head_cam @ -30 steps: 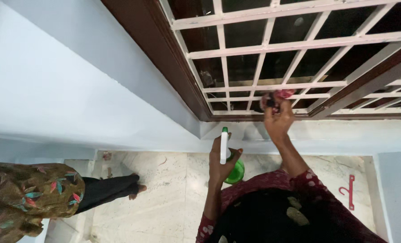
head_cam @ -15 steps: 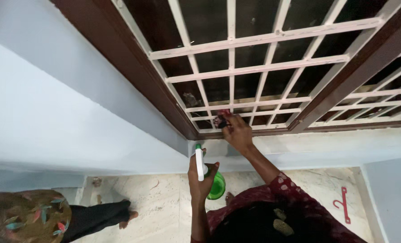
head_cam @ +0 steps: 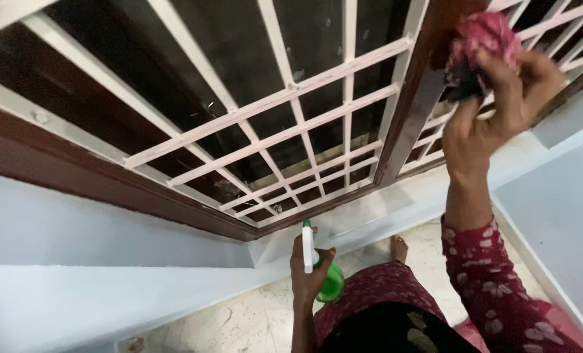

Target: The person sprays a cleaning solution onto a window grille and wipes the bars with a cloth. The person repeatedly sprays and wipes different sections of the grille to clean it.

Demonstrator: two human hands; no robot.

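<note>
So here's what I'm looking at from the head cam. My right hand (head_cam: 494,108) is up high, fingers bunched tight around a crumpled pink-red cloth rag (head_cam: 481,42), and it's pressing that wad against the dark brown wooden window post (head_cam: 412,98) that stands between the two grille sections. Balling the rag up like that makes sense to me: it gives a firm pad to push against the wood, with no loose flap hanging off.

My left hand (head_cam: 309,271) sits way lower, down near my waist, closed around a green plastic spray bottle with a white nozzle (head_cam: 317,261). The nozzle points up and the bottle stays upright, well apart from the rag. I'd guess it's parked down there just to keep it out of the way while staying ready in the grip.

The white-painted metal window grille (head_cam: 285,124) fills most of the view, its bars crossing in a grid in front of dark glass. Below it runs the pale blue-grey painted ledge (head_cam: 108,235), and under that I can see a strip of speckled marble floor (head_cam: 239,320). My maroon sleeve with a small flower print (head_cam: 481,274) runs up to the raised wrist. I can't tell if the post is wet or dry from here.
</note>
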